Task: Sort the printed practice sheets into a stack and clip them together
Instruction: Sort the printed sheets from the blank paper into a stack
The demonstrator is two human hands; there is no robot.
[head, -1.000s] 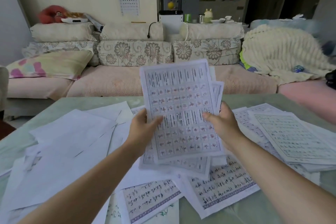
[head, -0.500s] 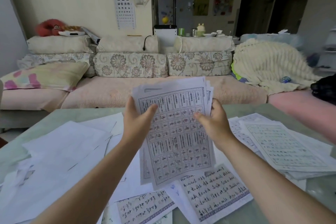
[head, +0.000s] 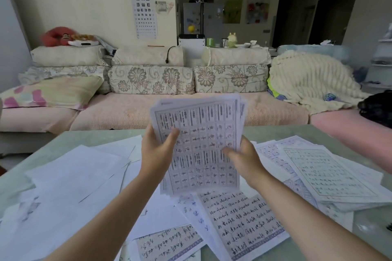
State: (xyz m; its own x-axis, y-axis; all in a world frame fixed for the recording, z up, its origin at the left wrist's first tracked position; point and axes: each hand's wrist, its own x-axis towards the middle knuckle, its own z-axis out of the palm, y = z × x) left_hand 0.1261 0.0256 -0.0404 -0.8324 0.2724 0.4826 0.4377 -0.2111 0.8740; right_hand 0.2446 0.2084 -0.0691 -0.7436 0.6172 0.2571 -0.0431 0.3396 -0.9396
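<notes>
I hold a small stack of printed practice sheets (head: 199, 146) upright above the middle of the table; the top sheet shows a grid of characters. My left hand (head: 158, 152) grips the stack's left edge, thumb on the front. My right hand (head: 244, 160) grips the right edge lower down, thumb across the print. The stack's bottom edge hangs just over loose sheets (head: 241, 224) lying on the table. The sheets in the stack are slightly fanned at the top right. No clip is in view.
The grey-green table (head: 89, 137) carries blank-side-up sheets (head: 70, 182) on the left and a pile of printed sheets (head: 326, 174) on the right. A long sofa (head: 152, 110) with cushions stands behind the table, a cream blanket (head: 307, 80) at its right end.
The stack has turned more upright and squared up, rising from the table sheets. My left hand slid up its left edge; the camera tilted up.
</notes>
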